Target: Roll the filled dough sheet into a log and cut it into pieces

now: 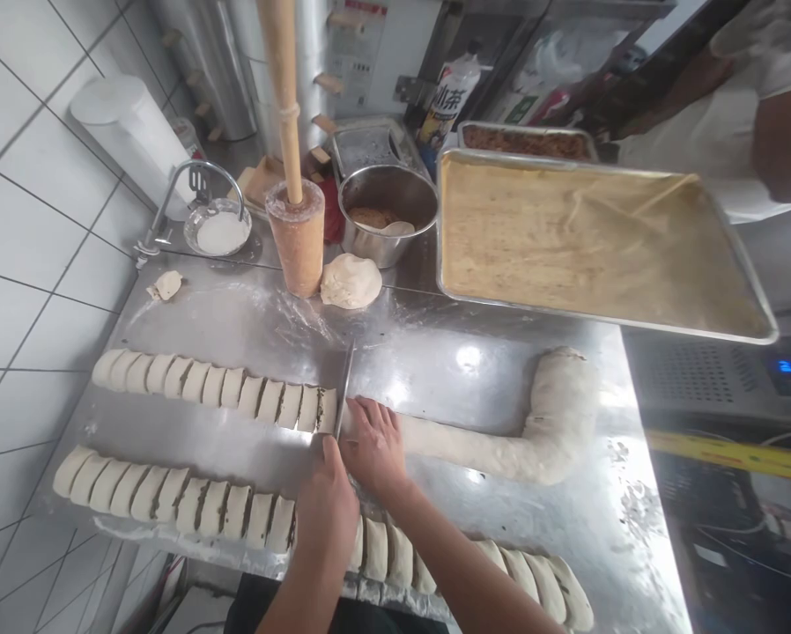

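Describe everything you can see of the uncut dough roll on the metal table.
The uncut dough roll looks pale, soft and mostly smooth. It lies on the metal table, running rightward from beside the knife, then bending forward into a much thicker end. The right hand rests on its thin end, hiding part of it. No cuts show along the visible length.
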`<state>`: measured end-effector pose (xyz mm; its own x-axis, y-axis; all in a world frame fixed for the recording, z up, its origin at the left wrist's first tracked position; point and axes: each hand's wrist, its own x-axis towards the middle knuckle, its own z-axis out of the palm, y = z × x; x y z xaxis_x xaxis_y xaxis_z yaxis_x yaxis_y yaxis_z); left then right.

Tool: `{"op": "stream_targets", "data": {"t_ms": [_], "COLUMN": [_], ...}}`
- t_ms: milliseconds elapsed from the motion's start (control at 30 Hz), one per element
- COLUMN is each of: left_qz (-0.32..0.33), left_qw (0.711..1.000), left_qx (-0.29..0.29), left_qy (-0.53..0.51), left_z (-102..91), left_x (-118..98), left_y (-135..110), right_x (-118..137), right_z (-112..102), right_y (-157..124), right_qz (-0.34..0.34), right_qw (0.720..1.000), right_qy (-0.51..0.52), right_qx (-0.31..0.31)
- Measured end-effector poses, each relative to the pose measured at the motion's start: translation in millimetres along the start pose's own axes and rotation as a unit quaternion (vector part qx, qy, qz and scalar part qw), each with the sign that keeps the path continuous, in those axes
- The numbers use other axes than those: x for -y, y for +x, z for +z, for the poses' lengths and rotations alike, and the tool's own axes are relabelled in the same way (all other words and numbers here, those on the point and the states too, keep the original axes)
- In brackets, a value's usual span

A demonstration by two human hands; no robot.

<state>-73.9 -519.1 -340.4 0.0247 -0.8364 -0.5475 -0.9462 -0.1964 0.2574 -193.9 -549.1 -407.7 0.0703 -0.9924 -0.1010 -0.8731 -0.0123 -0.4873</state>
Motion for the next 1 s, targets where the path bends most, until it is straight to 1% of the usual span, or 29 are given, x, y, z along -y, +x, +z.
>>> {"op": "stream_targets", "data": {"t_ms": [67,100,200,267,333,433,500,600,700,767,833,900,1000], "left_qz": [0.004,0.008,0.021,0.034,0.041,0.016,-0.007,-0.014,-0.003,0.005,0.014,0.024,0.029], "left_qw": [1.000,1.000,1.000,0.999,0.999,0.999,0.998,0.998,0.999,0.999,0.999,0.999,0.998], "left_qx": [0.018,0.022,0.010,0.007,0.019,0.044,0.057,0.054,0.032,0.030,0.036,0.037,0.046], "left_qy": [0.000,-0.001,0.007,0.016,0.020,0.027,0.031,0.024,0.013,0.011,0.014,0.018,0.024], "left_z": [-9.1,-14.0,-22.1,-20.0,-14.1,-2.0,6.7,15.8,11.8,2.7,-6.0,-9.6,-3.4], "left_x": [-4,-5,-9,-11,-14,-17,-20,-28,-38,-42,-45,-48,-53], "left_y": [5,3,-16,-33,-48,-61,-59,-40,-16,-11,-17,-31,-54], "right_x": [-8,-13,-24,-27,-27,-25,-25,-26,-32,-40,-49,-56,-59], "right_z": [-7,-11,-21,-24,-24,-21,-18,-16,-21,-28,-35,-41,-44], "right_y": [-4,-6,-10,-10,-11,-11,-12,-14,-18,-21,-24,-26,-26], "right_qz": [-0.007,-0.006,0.011,0.025,0.038,0.044,0.041,0.029,0.007,0.002,0.009,0.024,0.043], "right_qw": [1.000,1.000,1.000,1.000,0.999,0.999,0.999,0.999,1.000,1.000,1.000,1.000,0.999], "right_qy": [0.001,-0.003,-0.013,-0.012,-0.011,-0.010,-0.010,-0.007,0.005,0.008,0.001,-0.003,0.003], "right_qx": [-0.006,-0.010,-0.011,-0.005,-0.006,-0.010,-0.013,-0.017,-0.011,-0.011,-0.014,-0.012,-0.005]}}
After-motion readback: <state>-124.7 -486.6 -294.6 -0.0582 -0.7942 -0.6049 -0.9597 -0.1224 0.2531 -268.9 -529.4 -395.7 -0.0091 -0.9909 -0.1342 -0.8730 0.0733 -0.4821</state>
